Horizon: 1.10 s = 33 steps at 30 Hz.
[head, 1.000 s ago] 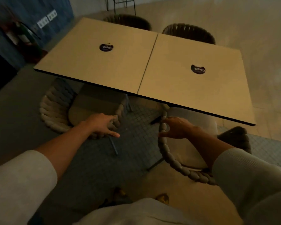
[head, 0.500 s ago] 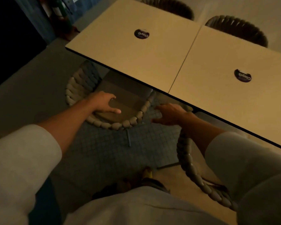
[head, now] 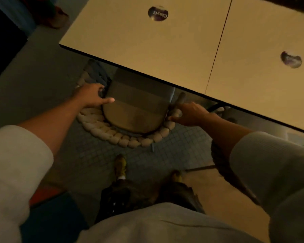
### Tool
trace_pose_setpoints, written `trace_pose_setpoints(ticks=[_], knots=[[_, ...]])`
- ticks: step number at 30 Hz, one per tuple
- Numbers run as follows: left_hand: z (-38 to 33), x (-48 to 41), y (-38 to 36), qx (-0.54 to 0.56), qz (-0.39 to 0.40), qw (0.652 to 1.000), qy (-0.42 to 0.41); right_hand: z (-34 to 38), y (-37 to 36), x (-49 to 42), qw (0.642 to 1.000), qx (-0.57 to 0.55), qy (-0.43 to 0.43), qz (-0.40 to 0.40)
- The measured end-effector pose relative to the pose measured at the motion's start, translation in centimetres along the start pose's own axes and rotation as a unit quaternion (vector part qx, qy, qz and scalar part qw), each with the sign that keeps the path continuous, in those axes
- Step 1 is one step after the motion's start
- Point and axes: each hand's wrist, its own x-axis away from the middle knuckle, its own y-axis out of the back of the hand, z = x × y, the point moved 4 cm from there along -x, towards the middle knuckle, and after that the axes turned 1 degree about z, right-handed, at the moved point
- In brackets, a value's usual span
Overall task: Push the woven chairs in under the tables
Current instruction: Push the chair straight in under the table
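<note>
The woven chair (head: 123, 139) stands straight ahead of the person, its curved rope back bulging toward them and its open front facing the table (head: 147, 50). The far part of its cushion (head: 135, 113) is already hidden beneath the table's dark edge. The 2 hands sit on opposite ends of the back's curve, about equally near. The left hand (head: 92, 96) curls its fingers over the left rim. The right hand (head: 191, 113) folds over the right rim, thumb along the rope. The push should likely run forward, square to that slanted edge. A 2nd, darker chair (head: 223, 169) waits just right, partly behind the right forearm.
</note>
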Motion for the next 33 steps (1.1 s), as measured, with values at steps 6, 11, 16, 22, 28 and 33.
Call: trace_pose_setpoints(ticks=[6,11,16,22,28,33], knots=[[5.2,-7.0,0.9,0.092,0.011,0.996,0.007,4.4,-3.9,-5.0,0.989,-0.093,-0.113,-0.005],[8.4,-9.5,1.0,0.103,-0.022,0.994,0.015,7.1,-4.6,-5.7,0.957,-0.182,-0.222,-0.043],[13.8,-10.4,-2.4,0.112,-0.066,0.986,0.105,8.0,-8.6,-5.8,0.853,-0.346,-0.369,-0.130],[18.6,-9.4,-10.2,0.258,-0.018,0.927,0.274,9.4,-18.0,-5.5,0.703,-0.469,-0.523,-0.112],[21.6,-11.8,-12.9,0.346,-0.048,0.888,0.299,10.4,-23.5,-10.0,0.621,-0.578,-0.521,-0.090],[21.5,-10.8,-13.3,0.310,-0.057,0.905,0.285,11.1,-23.4,-9.1,0.577,-0.585,-0.555,-0.131]])
